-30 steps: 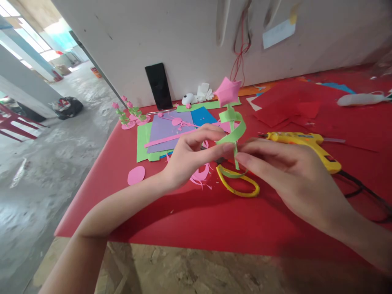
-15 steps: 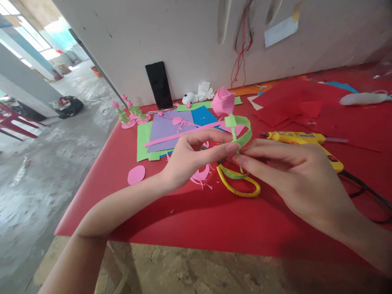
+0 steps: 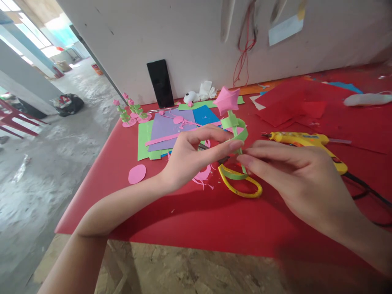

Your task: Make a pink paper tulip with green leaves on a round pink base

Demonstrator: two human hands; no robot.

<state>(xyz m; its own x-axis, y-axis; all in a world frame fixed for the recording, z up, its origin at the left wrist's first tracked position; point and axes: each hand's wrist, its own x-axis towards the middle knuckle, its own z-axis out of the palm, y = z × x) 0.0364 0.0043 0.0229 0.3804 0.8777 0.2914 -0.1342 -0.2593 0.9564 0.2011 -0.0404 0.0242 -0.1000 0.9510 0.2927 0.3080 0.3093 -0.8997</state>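
1. Left hand (image 3: 190, 159), thumb and fingers nearly together, pinches the green stem (image 3: 244, 168) beside its looped green strip (image 3: 243, 132); right hand (image 3: 294, 171) pinches lower, just as narrowly.
2. The stem stands between them above the counter (image 3: 183, 222), near-upright, pink flower (image 3: 227, 100) topmost.
3. Fingertips hide the stem's middle; the left hand partly covers the scissors (image 3: 259, 192).
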